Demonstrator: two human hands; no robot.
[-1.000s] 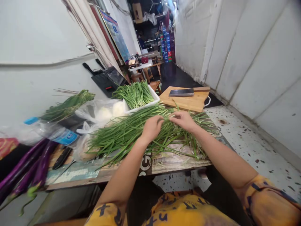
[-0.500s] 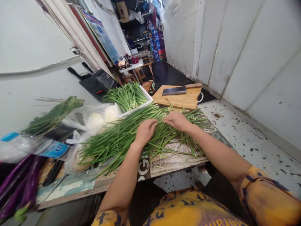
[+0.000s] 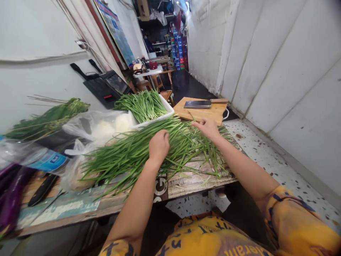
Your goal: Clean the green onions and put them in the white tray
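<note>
A wide heap of long green garlic chives (image 3: 119,156) lies across the table, its pale stem ends toward the right. My left hand (image 3: 159,145) is over the middle of the heap, its fingers curled closed on chives; the fingertips are partly hidden. To the right, my right hand (image 3: 209,128) is held above the stem ends and loose trimmings, thumb and fingers pinched together. Anything between those fingertips is too small to make out. Behind the heap, more chives (image 3: 145,105) fill a white plastic tub (image 3: 168,106).
A cleaver (image 3: 197,104) rests on a wooden cutting board (image 3: 207,114) at the back right. Leftward are plastic bags with white vegetables (image 3: 102,129), a water bottle (image 3: 50,160), a black-handled knife (image 3: 42,190), purple eggplants (image 3: 13,199) and a leafy bundle (image 3: 50,119).
My hands have moved apart: the right hand shifted right and up from the heap, the left slightly left. The view has turned a little, sliding the left-side items leftward.
</note>
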